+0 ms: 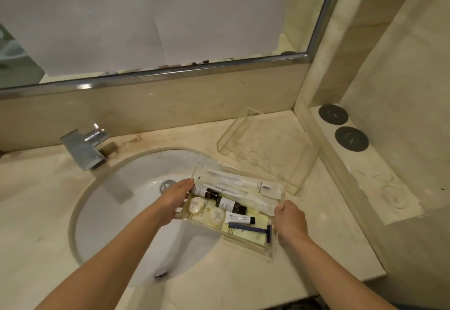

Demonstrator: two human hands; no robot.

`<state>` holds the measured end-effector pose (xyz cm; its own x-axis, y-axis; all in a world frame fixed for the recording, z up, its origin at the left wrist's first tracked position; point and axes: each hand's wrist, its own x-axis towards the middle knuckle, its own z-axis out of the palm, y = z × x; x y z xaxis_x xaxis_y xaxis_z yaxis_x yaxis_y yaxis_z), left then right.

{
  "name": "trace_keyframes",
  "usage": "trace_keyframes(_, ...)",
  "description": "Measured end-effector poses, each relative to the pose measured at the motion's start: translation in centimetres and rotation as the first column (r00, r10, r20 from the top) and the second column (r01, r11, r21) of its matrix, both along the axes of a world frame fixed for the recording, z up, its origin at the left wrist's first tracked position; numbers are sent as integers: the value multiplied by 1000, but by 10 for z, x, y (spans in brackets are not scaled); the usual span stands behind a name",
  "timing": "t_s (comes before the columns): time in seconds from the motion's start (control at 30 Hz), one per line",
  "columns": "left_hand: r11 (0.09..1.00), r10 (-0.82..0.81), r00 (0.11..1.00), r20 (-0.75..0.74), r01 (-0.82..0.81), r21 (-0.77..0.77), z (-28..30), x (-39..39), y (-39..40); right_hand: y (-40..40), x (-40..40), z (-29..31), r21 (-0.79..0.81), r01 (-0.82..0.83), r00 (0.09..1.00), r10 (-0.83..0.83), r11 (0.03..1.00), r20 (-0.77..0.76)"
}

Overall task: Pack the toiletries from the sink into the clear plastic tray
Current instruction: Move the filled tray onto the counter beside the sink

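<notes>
Head view has you looking down at the sink (pixel 117 214) with both hands on the tray (pixel 272 252). Your left hand (pixel 175 199) grips the tray's left end, fingers curled over the edge above the basin. Your right hand (pixel 288 219) is closed around the tray's right end, thumb on the rim. So both hands are clamped on the same thing, and the tray sits half over the sink's right rim and half over the counter (pixel 243 283). Can't tell if it's resting there or lifted a bit.

Inside the tray: two small bottles (pixel 229 204) with dark caps lying on their sides, two round wrapped soaps (pixel 196 205) at the end nearer the sink, a little white tube (pixel 239 218), a blue razor (pixel 250 228) toward the near wall, and wrapped toothbrushes (pixel 233 184) along the far wall. Yellowish packets lie under all that.

Right of the sink and further back, a second clear stand (pixel 265 149) sits on the counter. Faucet (pixel 84 147) is at the sink's back-left edge. Two dark round discs (pixel 342 127) sit on the ledge well off to the sink's right.
</notes>
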<state>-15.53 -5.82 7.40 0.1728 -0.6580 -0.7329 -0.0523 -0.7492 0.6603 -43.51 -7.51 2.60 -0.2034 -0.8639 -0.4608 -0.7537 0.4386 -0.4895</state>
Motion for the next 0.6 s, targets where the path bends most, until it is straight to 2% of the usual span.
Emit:
trace_keyframes(0.33, 996, -91, 996, 4, 91, -18, 6, -16, -49, -17, -16, -9, -24, 142, 988, -140, 990, 60)
trace_keyframes(0.6, 984, 138, 990, -5, -138, -112, 8, -30, -78, -15, 0, -14, -22, 263, 961, -260, 965, 95)
